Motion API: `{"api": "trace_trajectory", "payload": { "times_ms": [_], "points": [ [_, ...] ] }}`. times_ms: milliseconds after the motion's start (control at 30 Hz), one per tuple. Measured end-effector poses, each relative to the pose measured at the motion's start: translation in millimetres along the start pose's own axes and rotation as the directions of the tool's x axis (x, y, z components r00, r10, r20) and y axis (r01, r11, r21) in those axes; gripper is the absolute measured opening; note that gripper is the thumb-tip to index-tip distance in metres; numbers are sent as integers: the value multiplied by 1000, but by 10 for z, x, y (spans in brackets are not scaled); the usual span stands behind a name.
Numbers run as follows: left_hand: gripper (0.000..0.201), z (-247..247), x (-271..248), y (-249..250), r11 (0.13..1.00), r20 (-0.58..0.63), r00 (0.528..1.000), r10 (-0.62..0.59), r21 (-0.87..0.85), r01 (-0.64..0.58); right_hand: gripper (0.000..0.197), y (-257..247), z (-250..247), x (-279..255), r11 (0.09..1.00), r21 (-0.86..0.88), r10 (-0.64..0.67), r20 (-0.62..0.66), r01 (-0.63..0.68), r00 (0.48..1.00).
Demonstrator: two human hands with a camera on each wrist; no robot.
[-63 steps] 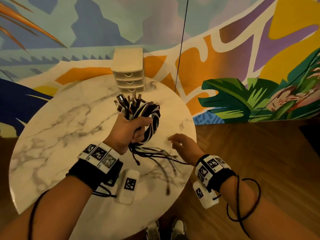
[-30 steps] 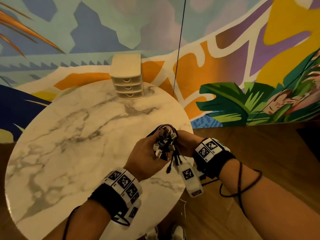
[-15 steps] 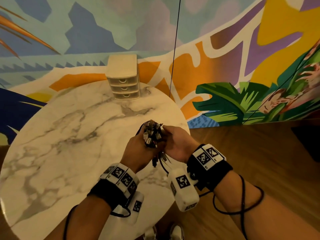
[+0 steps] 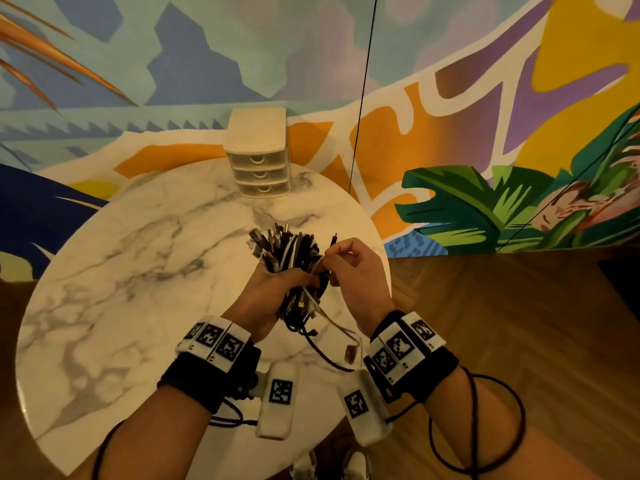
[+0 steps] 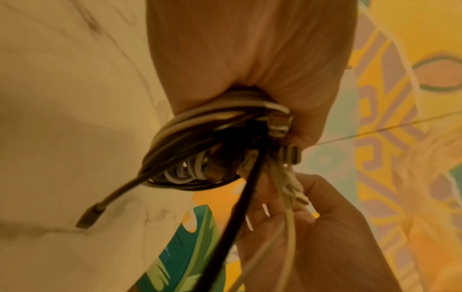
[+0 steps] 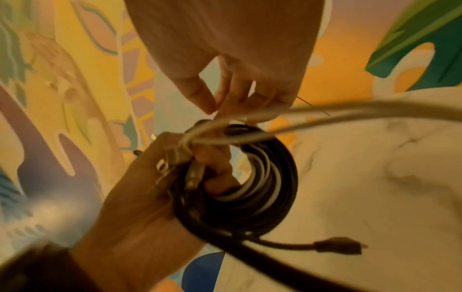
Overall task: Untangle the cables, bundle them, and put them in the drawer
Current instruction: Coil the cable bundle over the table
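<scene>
My left hand (image 4: 277,285) grips a coiled bundle of black and white cables (image 4: 291,251) above the marble table's right side, plug ends sticking up. In the right wrist view the coil (image 6: 252,189) sits in that fist. My right hand (image 4: 349,268) pinches a white cable (image 4: 320,263) between thumb and forefinger at the bundle's top; the same pinch shows in the right wrist view on the white cable (image 6: 225,118). Loose ends with plugs (image 4: 350,353) hang below the bundle. The left wrist view shows the coil (image 5: 200,142) and a dangling black plug (image 5: 88,217).
A small cream three-drawer unit (image 4: 258,152) stands at the round marble table's (image 4: 121,271) far edge, all drawers closed. A painted mural wall rises behind. Wooden floor (image 4: 502,323) lies to the right, close to the table's rim.
The bundle went from the table's centre to my right side, both hands joined on it, and now it is raised upright with my right fingers pinching a white cable at its top.
</scene>
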State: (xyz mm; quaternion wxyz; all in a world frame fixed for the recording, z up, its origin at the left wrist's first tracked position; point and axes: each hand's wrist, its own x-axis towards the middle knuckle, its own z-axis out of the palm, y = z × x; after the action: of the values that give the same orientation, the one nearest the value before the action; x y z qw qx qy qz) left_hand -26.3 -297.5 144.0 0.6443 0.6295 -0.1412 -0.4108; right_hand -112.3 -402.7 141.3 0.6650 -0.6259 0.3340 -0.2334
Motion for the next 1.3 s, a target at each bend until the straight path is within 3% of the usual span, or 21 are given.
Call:
{"api": "trace_trajectory", "payload": {
  "times_ms": [100, 200, 267, 467, 600, 700, 867, 1067, 1200, 1300],
  "points": [
    [25, -36, -12, 53, 996, -35, 999, 5, -90, -8, 14, 25, 15, -56, 989, -81, -125, -62, 120, 990],
    [12, -116, -2, 112, 991, -78, 997, -18, -134, 7, 29, 69, 15, -173, 993, -102, -50, 94, 60, 994],
    [10, -120, 22, 105, 992, -95, 995, -26, -124, 14, 31, 113, 73, -243, 969, -240, -9, 209, 60, 978],
    [24, -87, 34, 56, 976, -96, 995, -28, -217, 7, 27, 112, 136, -191, 886, -384, -160, 275, 261, 948],
    [22, -142, -6, 61, 978, -32, 998, -52, -205, 44, 23, 61, 96, -162, 765, -484, -247, 388, 424, 888],
    [22, -138, -21, 72, 982, -37, 998, -42, -184, 35, 17, 80, 93, -134, 700, -551, -284, 369, 455, 885],
    [19, -123, -29, 62, 987, -80, 997, 10, -160, -22, 30, 50, 92, -161, 797, -443, -241, 390, 411, 889],
    [23, -114, -48, 58, 989, -74, 997, -17, -146, 6, 23, 13, 60, -84, 755, -496, -151, 504, 428, 850],
    [28, -121, -50, 93, 990, -77, 997, -11, -141, 0, 13, 17, 93, -100, 671, -530, -219, 526, 518, 822],
    [30, -121, -42, 119, 985, -82, 997, -4, -171, -10, 17, -28, 86, -33, 643, -551, -228, 525, 532, 820]
  ]
}}
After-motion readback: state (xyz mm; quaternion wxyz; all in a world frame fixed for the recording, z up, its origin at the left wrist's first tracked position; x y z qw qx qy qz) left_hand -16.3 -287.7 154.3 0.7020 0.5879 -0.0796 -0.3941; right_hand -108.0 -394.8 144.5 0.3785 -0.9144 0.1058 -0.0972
